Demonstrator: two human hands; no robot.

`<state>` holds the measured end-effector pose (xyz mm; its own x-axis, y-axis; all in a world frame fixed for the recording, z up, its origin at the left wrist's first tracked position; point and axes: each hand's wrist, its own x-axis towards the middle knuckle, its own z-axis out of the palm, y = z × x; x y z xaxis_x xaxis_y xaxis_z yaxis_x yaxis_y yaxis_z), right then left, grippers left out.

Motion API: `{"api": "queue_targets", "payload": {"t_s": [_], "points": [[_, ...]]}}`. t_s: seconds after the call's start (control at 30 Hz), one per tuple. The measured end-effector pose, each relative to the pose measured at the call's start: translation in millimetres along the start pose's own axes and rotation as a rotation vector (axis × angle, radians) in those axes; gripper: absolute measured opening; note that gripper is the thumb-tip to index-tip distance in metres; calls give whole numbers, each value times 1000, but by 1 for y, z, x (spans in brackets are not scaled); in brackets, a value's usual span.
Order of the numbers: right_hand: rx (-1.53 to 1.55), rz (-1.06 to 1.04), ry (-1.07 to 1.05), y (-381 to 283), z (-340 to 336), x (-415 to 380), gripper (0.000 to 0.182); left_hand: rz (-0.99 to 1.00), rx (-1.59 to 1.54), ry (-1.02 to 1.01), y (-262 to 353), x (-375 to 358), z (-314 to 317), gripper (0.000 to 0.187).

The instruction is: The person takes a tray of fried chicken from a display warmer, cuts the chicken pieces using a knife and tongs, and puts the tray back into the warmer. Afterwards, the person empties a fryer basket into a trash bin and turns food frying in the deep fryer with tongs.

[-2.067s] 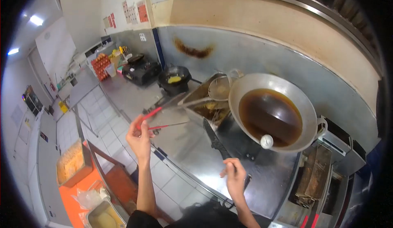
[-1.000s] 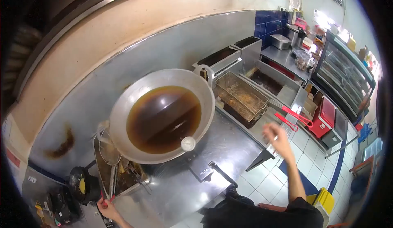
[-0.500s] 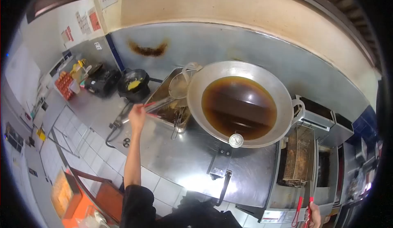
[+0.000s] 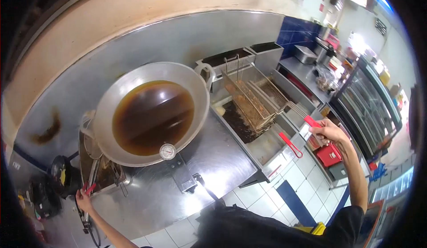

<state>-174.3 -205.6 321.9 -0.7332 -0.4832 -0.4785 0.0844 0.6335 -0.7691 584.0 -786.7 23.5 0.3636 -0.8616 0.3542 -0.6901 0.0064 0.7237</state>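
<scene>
Currently, scanning left to right. Left hand (image 4: 82, 200) sits at 8 o'clock of the wok, closed around the red handle of a pair of tongs (image 4: 89, 189) at the near edge of a steel tray (image 4: 116, 182) sunk in the bench (image 4: 209, 156); a strainer (image 4: 91, 146) lies in that tray.

Wok (image 4: 151, 112), centre-left: wide, shallow, filled with dark oil, surface calm. Dial thermometer (image 4: 167, 151) clipped on its near rim at 6 o'clock; reading too small to tell.

Fryer well (image 4: 242, 123) at 3 o'clock of the wok, dark residue inside. Fry basket (image 4: 254, 96) is tilted, back end raised above the well, wire mesh looking crusted. A second red-handled basket handle (image 4: 290, 144) lies just beside it at the near edge.

Right hand (image 4: 328, 132), far right, arm extended, clenched on the red grip of the tilted basket handle (image 4: 312, 122).

Judgement on technique: the long handle gives leverage, so the right-hand grip should stay firm with the wrist locked. Hold the basket over the well so drips fall inside, not on the bench. Keep the forearm clear of the wok rim. With both arms spread wide, move one hand at a time.
</scene>
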Motion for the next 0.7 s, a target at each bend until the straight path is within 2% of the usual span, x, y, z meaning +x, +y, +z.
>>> {"api": "queue_targets", "payload": {"t_s": [0.03, 0.1, 0.17, 0.2, 0.27, 0.3, 0.33, 0.37, 0.4, 0.43, 0.47, 0.53, 0.57, 0.63, 0.67, 0.7], "points": [[12, -9, 40, 6, 3, -10, 21, 39, 144, 82, 24, -24, -3, 46], [78, -31, 78, 24, 10, -35, 17, 230, 214, 322, 74, -74, -14, 50], [168, -45, 153, 50, 23, -58, 15, 94, 146, 316, 133, -145, -16, 42], [246, -72, 210, 61, 29, -69, 14, 278, -155, 272, 127, -174, 1, 35], [300, -61, 245, 79, 38, -82, 15, 235, -289, -29, 142, -265, 33, 24], [339, -76, 270, 96, 37, -88, 17, 208, -495, -273, 156, -316, 46, 23], [369, -54, 299, 105, 36, -97, 17, 199, -467, -456, 195, -372, 49, 22], [382, -40, 328, 117, 32, -105, 18, 191, -427, -703, 238, -424, 40, 22], [394, -26, 359, 131, 27, -113, 19, 140, -456, -1075, 262, -464, 34, 23], [423, -12, 387, 142, 21, -122, 19, 336, -384, -1373, 268, -503, 41, 25], [441, -14, 400, 154, 13, -131, 20, 408, -390, -1515, 283, -545, 35, 24], [483, 3, 459, 186, -4, -151, 21, 541, -393, -2003, 334, -596, 25, 26], [488, 18, 485, 204, -14, -161, 22, 584, -381, -2043, 344, -618, 31, 26], [429, 81, 579, 233, -33, -184, 22, 933, -276, -2225, 366, -666, 52, 28], [459, 113, 610, 247, -42, -195, 24, 986, -262, -2258, 383, -688, 56, 28], [433, 125, 660, 264, -50, -205, 25, 1110, -183, -2176, 400, -704, 62, 29]]}}
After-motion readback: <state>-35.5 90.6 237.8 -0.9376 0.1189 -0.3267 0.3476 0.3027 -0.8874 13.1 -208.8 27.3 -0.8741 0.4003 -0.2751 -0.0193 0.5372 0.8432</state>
